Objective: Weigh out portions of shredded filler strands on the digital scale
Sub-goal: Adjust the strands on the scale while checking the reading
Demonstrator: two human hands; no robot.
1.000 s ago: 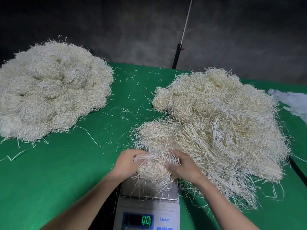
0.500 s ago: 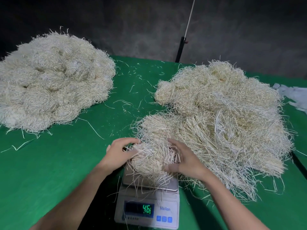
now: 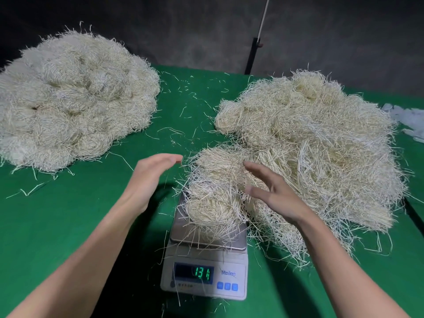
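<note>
A white digital scale (image 3: 231,266) stands at the near edge of the green table, its display showing 13.1. A clump of cream shredded strands (image 3: 211,207) lies on its steel platform, spilling over the edges. My left hand (image 3: 151,180) hovers open to the left of the clump, fingers apart, holding nothing. Open too, my right hand (image 3: 273,193) hangs just right of the clump, with its fingers spread above the strands. A big loose pile of strands (image 3: 321,143) lies to the right of the scale and touches it.
A second large heap of bundled strands (image 3: 73,99) covers the table's left side. Stray strands are scattered over the green cloth (image 3: 68,221). White crumpled material (image 3: 408,118) lies at the far right edge. A dark stand pole (image 3: 252,53) rises behind the table.
Both hands let go of the clump and drew apart, leaving it on the scale. The reading rose from 0.0 through 4.6 to 13.1.
</note>
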